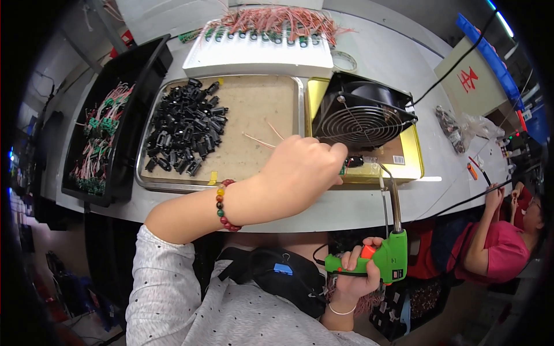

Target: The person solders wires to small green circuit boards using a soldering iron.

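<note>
- Head view: left hand (300,170) curled closed, fingertips pinched on a small green part (344,167) with thin pink leads, held at near edge of the yellow tray (411,164).
- Right hand (359,275) wrapped tight around grip of green soldering gun (385,258), near the body; its metal tip (383,170) points up, just beside the pinched part.
- Black fan (360,115) sits on yellow tray, far of the part.
- Metal tray (254,109) left of it holds a heap of black parts (186,128).
- All on white worktop (381,57).
</note>
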The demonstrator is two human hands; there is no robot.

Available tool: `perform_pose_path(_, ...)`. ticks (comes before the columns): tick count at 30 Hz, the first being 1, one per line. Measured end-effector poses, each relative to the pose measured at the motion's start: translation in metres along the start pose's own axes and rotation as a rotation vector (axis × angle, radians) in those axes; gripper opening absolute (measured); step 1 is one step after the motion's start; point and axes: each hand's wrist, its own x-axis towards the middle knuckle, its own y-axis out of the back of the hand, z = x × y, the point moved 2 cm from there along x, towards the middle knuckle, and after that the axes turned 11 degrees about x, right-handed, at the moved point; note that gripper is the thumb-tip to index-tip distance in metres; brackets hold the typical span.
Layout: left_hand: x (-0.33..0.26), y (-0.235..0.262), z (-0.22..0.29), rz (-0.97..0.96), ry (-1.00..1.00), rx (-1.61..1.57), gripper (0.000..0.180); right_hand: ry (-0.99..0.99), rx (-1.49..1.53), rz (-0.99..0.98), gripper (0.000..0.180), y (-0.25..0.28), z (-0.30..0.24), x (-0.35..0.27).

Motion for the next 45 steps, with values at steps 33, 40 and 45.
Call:
perform_pose_path(33, -0.185, 0.142, -0.320, 0.352, 1.207, -0.155, 0.045, -0.126, 0.153, 0.039, 0.038, -0.023, 0.008, -0.002)
perform_pose_path(40, -0.198, 0.143, -0.289, -0.062, 1.037, 0.087, 0.028, -0.149, 0.182, -0.002, 0.038, -0.014, 0.007, 0.002)
perform_pose_path(45, -0.206, 0.144, -0.275, -0.084, 1.060, 0.313, 0.040, -0.016, -0.037, 0.097, 0.044, -0.006, 0.007, 0.006)
